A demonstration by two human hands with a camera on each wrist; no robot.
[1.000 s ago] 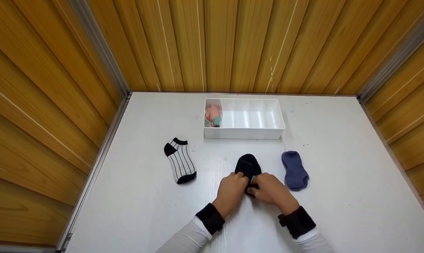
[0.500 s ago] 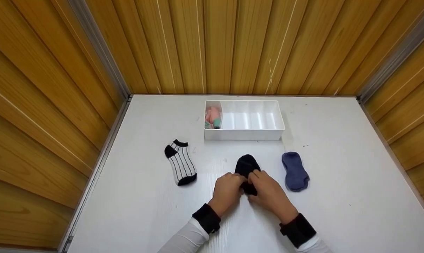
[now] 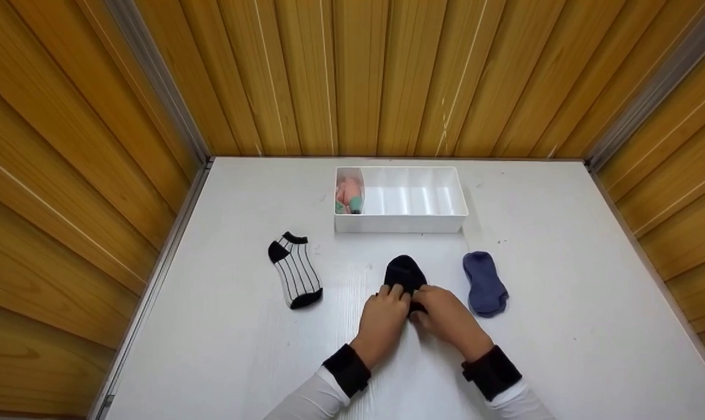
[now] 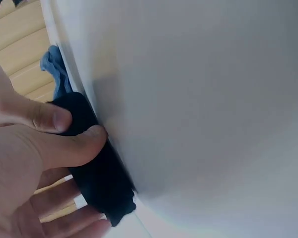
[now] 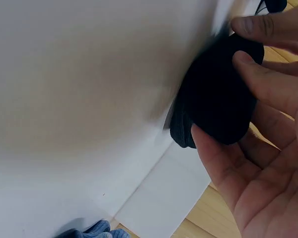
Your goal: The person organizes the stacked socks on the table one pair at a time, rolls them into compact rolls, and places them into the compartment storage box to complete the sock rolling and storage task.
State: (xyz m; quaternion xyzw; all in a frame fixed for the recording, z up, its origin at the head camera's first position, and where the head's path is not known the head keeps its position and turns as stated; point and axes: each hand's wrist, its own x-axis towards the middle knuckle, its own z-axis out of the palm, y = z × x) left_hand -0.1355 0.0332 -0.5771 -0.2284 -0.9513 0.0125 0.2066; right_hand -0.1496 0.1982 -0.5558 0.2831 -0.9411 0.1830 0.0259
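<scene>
A black sock (image 3: 404,271) lies on the white table in front of the box, its near part bunched between the two hands. My left hand (image 3: 383,319) grips its left side; in the left wrist view the thumb (image 4: 87,144) presses on the dark fabric (image 4: 102,178), with fingers behind it. From the right, my right hand (image 3: 450,318) pinches the same sock. The right wrist view shows its thumb and fingers around the folded black fabric (image 5: 216,94). A white sock with black stripes (image 3: 297,271) lies to the left, and folded blue socks (image 3: 485,284) to the right.
A white divided box (image 3: 400,224) stands behind the black sock. Pink and green socks (image 3: 349,192) fill its leftmost compartment. Wooden panel walls (image 3: 358,76) enclose the table (image 3: 212,350) at the back and both sides.
The black sock's near end now reaches less far toward me. My hands stay on it, and the left fingers now lie farther over its top. The head view has shifted slightly.
</scene>
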